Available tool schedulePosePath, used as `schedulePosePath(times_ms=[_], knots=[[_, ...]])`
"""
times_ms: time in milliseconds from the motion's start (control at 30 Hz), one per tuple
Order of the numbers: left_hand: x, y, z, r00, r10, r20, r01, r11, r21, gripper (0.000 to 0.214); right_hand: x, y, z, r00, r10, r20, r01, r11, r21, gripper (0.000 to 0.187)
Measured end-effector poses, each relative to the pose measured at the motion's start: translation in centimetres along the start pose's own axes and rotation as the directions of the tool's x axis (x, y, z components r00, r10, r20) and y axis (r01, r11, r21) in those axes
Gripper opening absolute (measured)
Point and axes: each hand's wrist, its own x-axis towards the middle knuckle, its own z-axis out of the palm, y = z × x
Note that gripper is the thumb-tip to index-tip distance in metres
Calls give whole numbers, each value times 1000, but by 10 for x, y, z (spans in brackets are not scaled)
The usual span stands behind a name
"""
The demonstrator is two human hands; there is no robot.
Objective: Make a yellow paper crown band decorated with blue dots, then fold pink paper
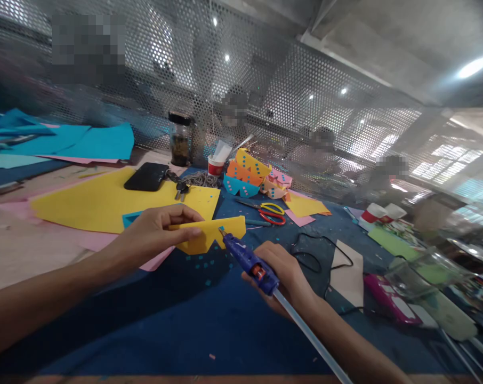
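Note:
Between thumb and fingers, my left hand [161, 228] pinches a yellow paper mask [203, 240] cut with a notch in its lower edge. My right hand [283, 269] is wrapped round a blue glue gun [247, 260], with a long translucent glue stick [309, 333] out of its back. The gun's nozzle meets or nearly meets the mask, beside a small blue paper piece. Small blue paper squares [205, 262] lie scattered on the dark blue table cover [177, 330] below. Behind, decorated paper masks [241, 186] in blue, orange, yellow and pink are piled together.
Red- and yellow-handled scissors [271, 213] lie behind the gun. Yellow paper [93, 205] carries a black phone [147, 176] and keys [181, 188]. A lidded jar [180, 141] and paper cup [216, 166] stand near the mesh. A black cord [329, 277] and a magenta power strip [391, 298] are at right.

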Motion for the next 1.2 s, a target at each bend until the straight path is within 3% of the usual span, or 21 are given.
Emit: schedulePosePath(times_ms=[133, 333, 733, 1200], knots=[[1, -1, 0, 1000, 3, 4, -3, 1000, -6, 39, -2, 2, 2, 1000, 8, 17, -8, 1000, -7, 24], [3, -3, 0, 1000, -3, -6, 3, 1000, -9, 40, 0, -4, -2, 999, 30, -19, -28, 998, 58, 14], [4, -6, -5, 998, -66, -10, 64, 992, -104, 37, 2, -11, -6, 988, 149, -45, -145, 987, 69, 8], [1, -2, -5, 998, -58, -7, 57, 992, -117, 35, 1, -8, 0, 994, 102, -39, -99, 993, 70, 13]])
